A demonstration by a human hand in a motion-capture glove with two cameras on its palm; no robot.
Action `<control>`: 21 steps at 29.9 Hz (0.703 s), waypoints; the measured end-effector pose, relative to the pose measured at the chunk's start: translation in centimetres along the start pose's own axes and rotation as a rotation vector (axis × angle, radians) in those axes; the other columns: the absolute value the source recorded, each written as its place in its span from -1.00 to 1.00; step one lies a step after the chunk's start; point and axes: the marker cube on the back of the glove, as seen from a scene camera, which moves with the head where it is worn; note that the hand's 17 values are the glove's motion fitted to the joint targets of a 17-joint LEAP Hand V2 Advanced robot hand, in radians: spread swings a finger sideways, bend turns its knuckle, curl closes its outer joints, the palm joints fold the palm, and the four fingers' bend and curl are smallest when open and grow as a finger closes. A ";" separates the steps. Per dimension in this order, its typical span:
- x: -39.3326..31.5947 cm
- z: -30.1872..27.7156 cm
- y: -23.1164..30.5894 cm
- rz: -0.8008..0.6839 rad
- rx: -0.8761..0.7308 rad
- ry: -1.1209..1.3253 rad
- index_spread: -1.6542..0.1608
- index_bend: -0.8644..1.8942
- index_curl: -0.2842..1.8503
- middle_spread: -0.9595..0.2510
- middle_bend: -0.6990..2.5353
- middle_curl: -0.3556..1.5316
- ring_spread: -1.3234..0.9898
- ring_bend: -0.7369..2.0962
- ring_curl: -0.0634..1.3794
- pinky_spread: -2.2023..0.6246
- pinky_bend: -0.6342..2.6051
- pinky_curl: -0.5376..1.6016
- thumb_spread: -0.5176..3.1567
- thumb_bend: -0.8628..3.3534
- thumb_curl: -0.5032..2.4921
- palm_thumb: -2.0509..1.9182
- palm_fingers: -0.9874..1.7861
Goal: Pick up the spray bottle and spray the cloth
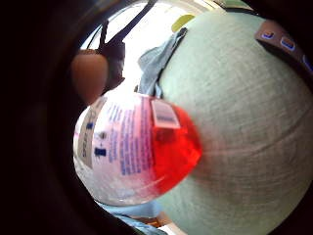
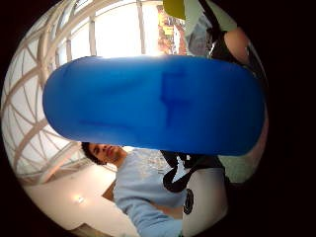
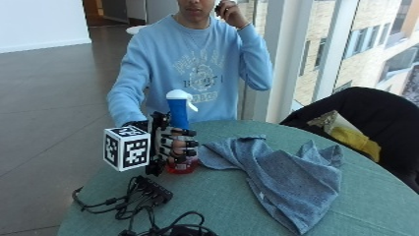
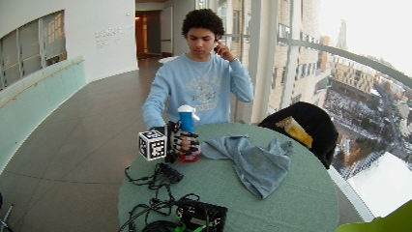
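A spray bottle (image 3: 179,129) with a blue neck, white nozzle and red liquid in its base stands upright on the green round table (image 3: 216,196). My gloved right hand (image 3: 171,143) grips its body, fingers curled round it. The blue-grey cloth (image 3: 275,172) lies crumpled on the table just to the right of the bottle. In the little finger side palm view the bottle's labelled body and red base (image 1: 146,147) rest on the tablecloth, with the cloth (image 1: 156,63) beyond. The thumb side palm view is filled by the blue neck (image 2: 153,103).
Black cables and a small black box (image 3: 147,196) lie on the table in front of the hand. A dark chair with a yellow item (image 3: 353,128) stands at the table's right. The person's bare hand is raised to the head.
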 end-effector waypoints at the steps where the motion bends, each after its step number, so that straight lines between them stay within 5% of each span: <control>1: 0.0 0.0 -0.1 -0.003 -0.005 0.013 0.46 -0.25 -0.45 0.45 -0.45 -0.21 0.11 -0.26 -0.44 0.68 -0.49 -0.20 -0.17 -0.60 -0.47 0.33 0.35; 21: -2.2 -0.3 -1.4 0.006 0.226 0.234 0.53 -0.29 -0.43 0.40 -0.41 -0.18 0.08 -0.16 -0.37 0.59 -0.45 -0.16 -0.26 -0.59 -0.37 0.47 0.55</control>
